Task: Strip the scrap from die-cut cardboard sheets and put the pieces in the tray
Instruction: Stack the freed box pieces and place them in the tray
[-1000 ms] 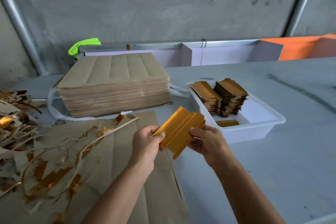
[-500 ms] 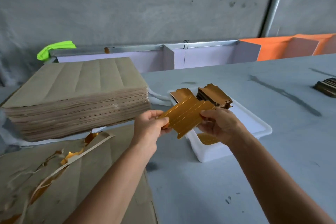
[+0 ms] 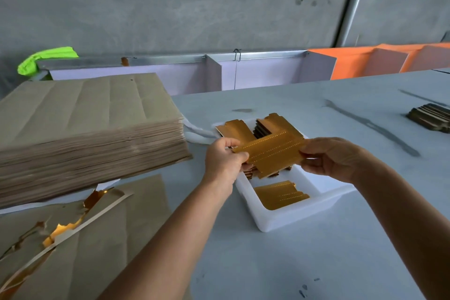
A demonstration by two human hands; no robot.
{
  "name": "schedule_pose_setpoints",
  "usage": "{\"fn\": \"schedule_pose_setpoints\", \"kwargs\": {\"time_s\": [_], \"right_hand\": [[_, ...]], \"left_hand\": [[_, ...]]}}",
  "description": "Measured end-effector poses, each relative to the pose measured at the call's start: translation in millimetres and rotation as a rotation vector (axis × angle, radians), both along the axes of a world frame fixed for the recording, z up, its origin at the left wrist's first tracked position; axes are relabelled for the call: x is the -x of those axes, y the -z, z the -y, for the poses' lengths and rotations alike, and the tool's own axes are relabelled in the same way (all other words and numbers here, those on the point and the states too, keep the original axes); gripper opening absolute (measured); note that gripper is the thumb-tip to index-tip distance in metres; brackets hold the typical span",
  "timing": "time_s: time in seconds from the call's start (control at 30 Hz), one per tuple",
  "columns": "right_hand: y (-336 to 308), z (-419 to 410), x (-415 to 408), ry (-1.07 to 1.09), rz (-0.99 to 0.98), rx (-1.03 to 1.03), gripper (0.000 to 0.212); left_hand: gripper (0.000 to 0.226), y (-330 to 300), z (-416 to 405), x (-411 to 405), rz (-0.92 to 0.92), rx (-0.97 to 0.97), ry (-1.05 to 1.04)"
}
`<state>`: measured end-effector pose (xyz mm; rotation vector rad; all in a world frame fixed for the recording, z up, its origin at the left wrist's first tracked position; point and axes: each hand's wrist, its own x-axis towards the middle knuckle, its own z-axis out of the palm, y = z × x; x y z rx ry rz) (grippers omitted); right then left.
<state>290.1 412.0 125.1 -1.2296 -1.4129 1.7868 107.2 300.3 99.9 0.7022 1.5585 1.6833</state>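
Both hands hold one gold die-cut piece (image 3: 270, 151) over the near-left part of the white tray (image 3: 302, 212). The left hand (image 3: 222, 159) pinches the piece's left end, thumb on top and fingers curled beneath; the right hand (image 3: 333, 157) pinches its right end between thumb and fingertips. The piece lies roughly flat, tilted up toward the right, and shows three dotted perforation lines. The tray stands on the bench (image 3: 292, 263) near its middle. Inside it, two stacks of gold pieces (image 3: 246, 129) occupy the far end, partly hidden by the held piece, and one separate low pile of gold pieces (image 3: 280, 195) lies at the near end; the number of pieces in each cannot be told. One tall stack of uncut brown sheets (image 3: 85, 129) sits at the bench's left side, just left of the tray. One worked sheet (image 3: 102, 238) lies flat at the near-left edge, with torn scrap strips (image 3: 70, 229) on it showing gold foil. One small dark stack (image 3: 431, 117) rests at the far-right edge. One green cloth (image 3: 46, 58) lies beyond the far-left corner.
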Motion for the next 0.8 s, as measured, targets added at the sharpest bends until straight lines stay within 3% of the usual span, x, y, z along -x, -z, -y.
{"fn": "schedule_pose_setpoints", "kwargs": {"time_s": [0.13, 0.37, 0.47, 0.63, 0.8], "right_hand": [[11.3, -7.7, -17.4, 0.012, 0.198, 0.002, 0.015], [14.8, -6.1, -11.0, -0.113, 0.654, -0.193, 0.021], [16.1, -6.8, -4.6, -0.176, 0.72, -0.147, 0.032], [17.3, -9.9, 0.0, -0.244, 0.768, -0.103, 0.046], [29.1, -14.3, 9.6, -0.346, 0.865, -0.107, 0.05]], "left_hand": [[0.026, 7.2, -10.4, -10.1, -0.219, 0.12, 0.073], [0.04, 8.8, -18.5, -21.5, -0.889, 0.306, 0.162], [0.036, 6.5, -15.7, -28.2, -1.131, 0.315, 0.208], [0.029, 13.4, -5.8, -36.0, -1.346, 0.257, 0.251], [0.026, 28.0, 1.2, -32.7, -1.427, 0.218, 0.258]]}}
